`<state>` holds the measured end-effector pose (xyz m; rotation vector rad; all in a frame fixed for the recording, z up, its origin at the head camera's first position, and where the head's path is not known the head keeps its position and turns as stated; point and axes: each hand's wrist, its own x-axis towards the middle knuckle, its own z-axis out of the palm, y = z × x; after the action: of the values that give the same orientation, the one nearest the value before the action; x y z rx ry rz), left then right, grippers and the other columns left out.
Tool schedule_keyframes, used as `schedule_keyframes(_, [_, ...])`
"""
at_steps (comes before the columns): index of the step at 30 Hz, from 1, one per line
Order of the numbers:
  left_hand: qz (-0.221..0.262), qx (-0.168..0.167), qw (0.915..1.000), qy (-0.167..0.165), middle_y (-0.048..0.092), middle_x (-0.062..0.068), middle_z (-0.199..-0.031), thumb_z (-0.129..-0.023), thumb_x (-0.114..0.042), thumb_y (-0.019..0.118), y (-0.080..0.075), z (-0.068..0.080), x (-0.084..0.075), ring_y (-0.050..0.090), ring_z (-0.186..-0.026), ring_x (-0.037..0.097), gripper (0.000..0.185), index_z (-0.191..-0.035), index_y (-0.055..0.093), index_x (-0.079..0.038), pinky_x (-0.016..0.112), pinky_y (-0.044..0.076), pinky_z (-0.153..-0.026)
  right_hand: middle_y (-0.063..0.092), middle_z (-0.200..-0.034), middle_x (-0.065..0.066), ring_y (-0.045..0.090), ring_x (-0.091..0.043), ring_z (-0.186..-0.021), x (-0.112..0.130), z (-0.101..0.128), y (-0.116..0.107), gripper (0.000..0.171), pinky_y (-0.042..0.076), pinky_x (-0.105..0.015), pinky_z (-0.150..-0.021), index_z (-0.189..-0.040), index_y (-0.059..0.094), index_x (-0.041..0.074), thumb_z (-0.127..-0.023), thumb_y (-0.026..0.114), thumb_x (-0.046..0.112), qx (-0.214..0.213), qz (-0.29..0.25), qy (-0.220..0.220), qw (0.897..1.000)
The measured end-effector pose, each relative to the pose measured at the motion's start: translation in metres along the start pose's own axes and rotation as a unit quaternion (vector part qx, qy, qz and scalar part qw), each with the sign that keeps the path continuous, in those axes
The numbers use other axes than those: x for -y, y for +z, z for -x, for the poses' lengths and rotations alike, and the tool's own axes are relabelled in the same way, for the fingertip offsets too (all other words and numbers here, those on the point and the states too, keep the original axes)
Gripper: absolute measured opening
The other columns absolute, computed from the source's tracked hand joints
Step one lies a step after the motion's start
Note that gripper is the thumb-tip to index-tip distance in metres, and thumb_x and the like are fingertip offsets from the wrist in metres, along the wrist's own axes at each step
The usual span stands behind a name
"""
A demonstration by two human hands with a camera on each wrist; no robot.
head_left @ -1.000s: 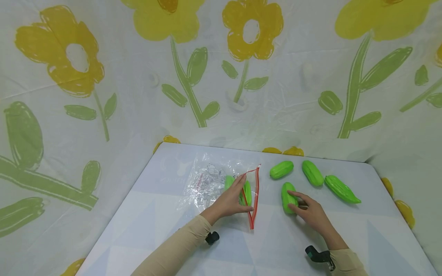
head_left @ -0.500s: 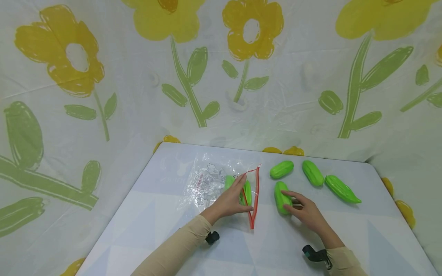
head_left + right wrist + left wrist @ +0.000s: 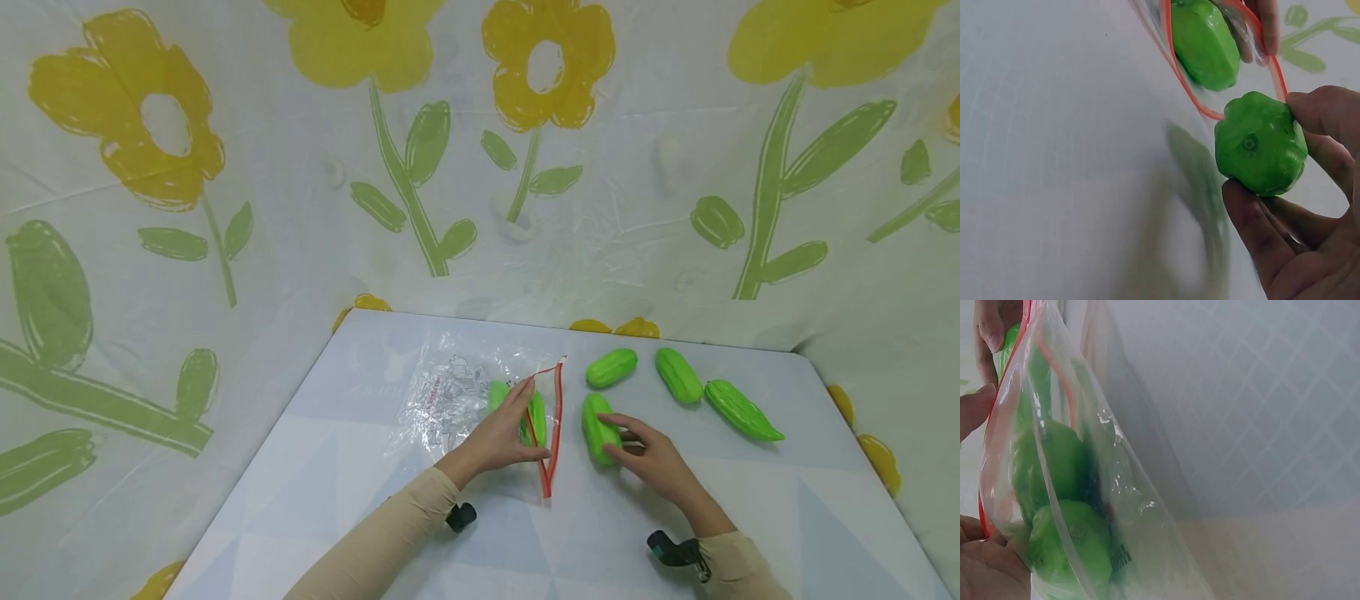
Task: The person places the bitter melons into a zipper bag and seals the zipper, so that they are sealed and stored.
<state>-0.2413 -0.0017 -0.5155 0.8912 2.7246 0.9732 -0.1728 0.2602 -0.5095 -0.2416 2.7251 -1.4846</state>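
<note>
Right hand point(image 3: 651, 462) grips a green gourd point(image 3: 597, 427) mid-table point(image 3: 360, 467), end-on just outside the bag mouth. Left hand point(image 3: 501, 437) pinches the clear zip bag point(image 3: 457, 396) open by its red rim (two gourds inside). Three more gourds point(image 3: 678, 377) near the far edge.

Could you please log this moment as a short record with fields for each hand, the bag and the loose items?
left hand: holds open the red-rimmed mouth of the clear zip bag
right hand: grips a green toy gourd just outside the bag mouth
bag contents: green gourds inside
loose items: three more green gourds on the table
</note>
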Motion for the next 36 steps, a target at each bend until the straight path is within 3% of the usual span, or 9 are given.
schedule_keyframes(10, [-0.005,0.001,1.0000,-0.005,0.006,-0.003,-0.156,-0.069,-0.046,0.078,0.000,0.001,0.000,0.025,-0.138,0.019,0.113,-0.151,0.006,-0.014,0.037,0.038,-0.103,0.044,-0.138,-0.014,0.051,-0.034,-0.114,0.013,0.001,0.004,0.048,0.049,-0.043,-0.090,-0.131,0.053,0.015,-0.085,0.068,0.018,0.026,-0.025,-0.020,0.999])
schedule_keyframes(22, [-0.011,-0.003,0.9999,0.007,0.009,0.005,-0.156,-0.070,-0.046,0.077,-0.001,0.001,0.000,0.025,-0.137,0.021,0.113,-0.151,0.005,-0.012,0.039,0.038,-0.103,0.041,-0.140,-0.018,0.051,-0.034,-0.115,0.014,-0.003,0.010,0.046,0.050,-0.038,-0.088,-0.129,0.055,0.014,-0.085,0.068,0.018,0.051,-0.037,-0.040,0.997])
schedule_keyframes(28, [-0.007,0.000,1.0000,0.001,0.007,0.001,-0.156,-0.070,-0.045,0.078,-0.001,0.000,0.000,0.024,-0.138,0.020,0.113,-0.151,0.005,-0.013,0.038,0.037,-0.104,0.041,-0.140,-0.019,0.049,-0.037,-0.118,0.010,-0.006,0.015,0.046,0.049,-0.043,-0.089,-0.128,0.056,0.013,-0.085,0.068,0.017,0.052,-0.038,-0.049,0.997])
schedule_keyframes(36, [-0.016,-0.005,0.9998,0.012,0.008,0.004,-0.156,-0.070,-0.045,0.077,0.001,0.000,0.001,0.027,-0.136,0.023,0.113,-0.150,0.006,-0.011,0.038,0.038,-0.103,0.043,-0.141,-0.008,0.047,-0.029,-0.122,-0.018,-0.019,0.026,0.045,0.050,-0.035,-0.089,-0.126,0.057,0.029,-0.083,0.068,0.031,0.049,-0.019,-0.061,0.997])
